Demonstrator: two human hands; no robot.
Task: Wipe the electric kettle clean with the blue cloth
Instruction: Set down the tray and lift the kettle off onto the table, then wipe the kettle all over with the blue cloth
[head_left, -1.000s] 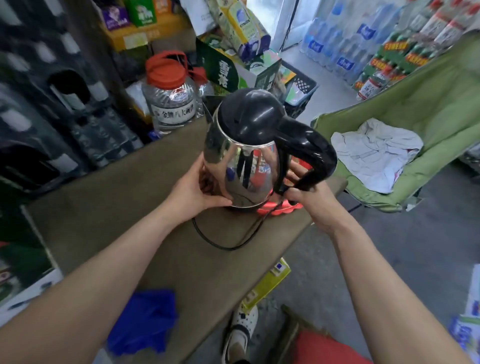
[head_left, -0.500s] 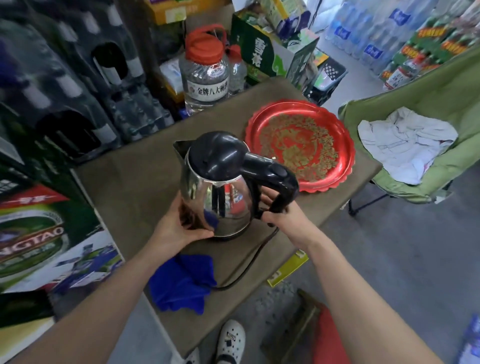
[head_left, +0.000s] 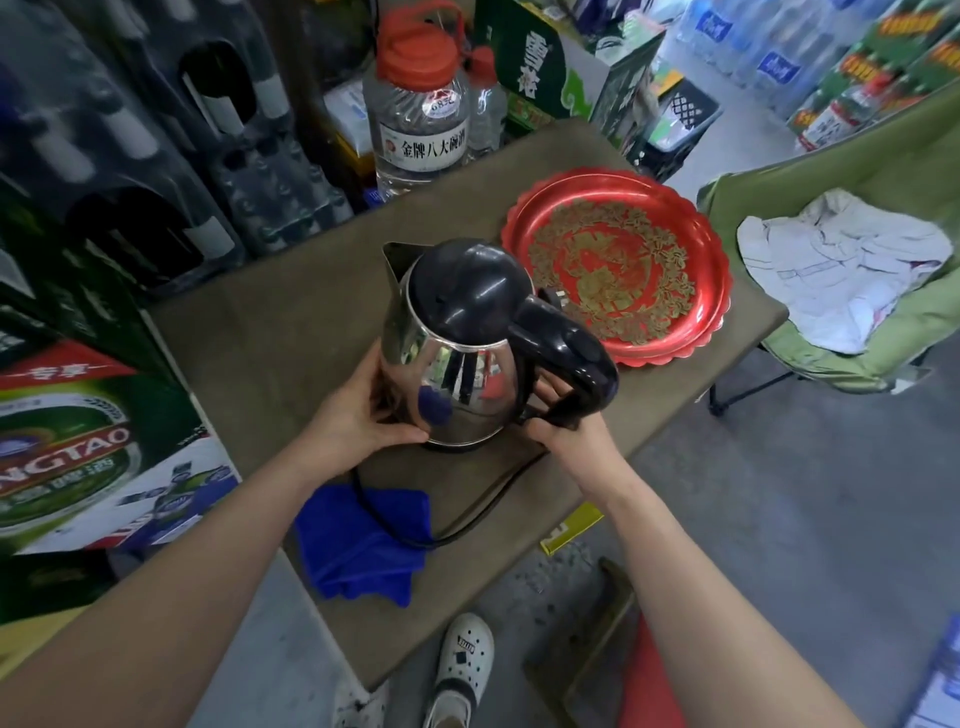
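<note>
Head view. The electric kettle (head_left: 457, 358), steel-bodied with a black lid and handle, stands upright near the middle of the brown table (head_left: 270, 332), spout pointing far-left. The left hand (head_left: 358, 415) is spread against the kettle's left wall, thumb across the near face; the right hand (head_left: 563, 434) is wrapped around the lower part of the black handle. The blue cloth (head_left: 363, 551) lies crumpled at the table's near-left edge, apart from both hands, with the kettle's black power cord (head_left: 457, 525) looping across it and along the near edge. Just right of the kettle sits a red scalloped tray (head_left: 618, 265) with gold ornament, reaching the table's right edge. A large clear bottle with a red cap (head_left: 421, 109) stands at the far edge. Stacked beverage cartons (head_left: 78, 457) border the left side; a green folding chair (head_left: 857, 260) holding a white cloth (head_left: 841, 265) stands right. Bare tabletop lies left and far-left of the kettle. A white clog (head_left: 462, 660) shows on the floor below.
</note>
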